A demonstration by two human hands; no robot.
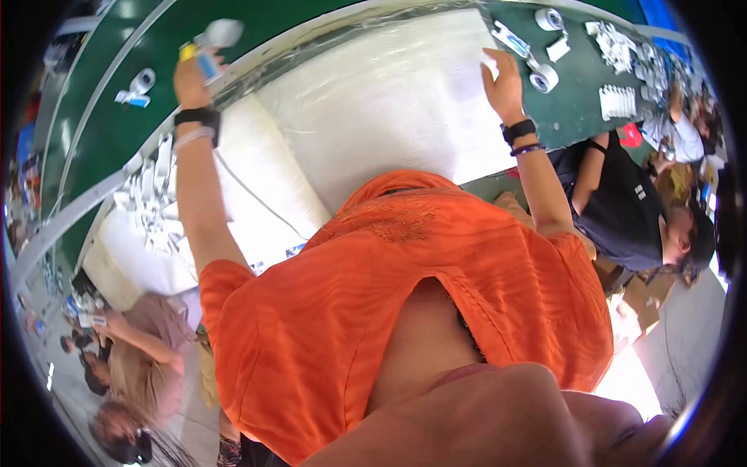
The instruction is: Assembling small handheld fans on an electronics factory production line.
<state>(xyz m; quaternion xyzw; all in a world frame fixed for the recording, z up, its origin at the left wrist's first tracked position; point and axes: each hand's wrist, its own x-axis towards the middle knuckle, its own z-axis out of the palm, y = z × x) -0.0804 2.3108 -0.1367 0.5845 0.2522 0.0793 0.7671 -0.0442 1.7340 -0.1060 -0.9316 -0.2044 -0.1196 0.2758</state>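
My left hand (191, 84) is raised at the far left of the white work surface (373, 86). Its fingers are closed on a white round-headed device (223, 33) with a blue part, smeared by motion. A small yellow piece (187, 51) shows beside the fingers. At the right end of the surface, my right hand (506, 86) is open, its thumb and fingers apart and nothing visible between them. Close to it on the green belt lie a white ring-headed device (543, 79) and a white-and-blue piece (510, 37).
Another ring-headed device (142, 81) lies on the green belt at left. White parts are heaped at left (152, 194) and far right (615, 47). A row of white pieces (618, 102) lies at right. Co-workers sit at right (622, 202) and lower left (152, 350).
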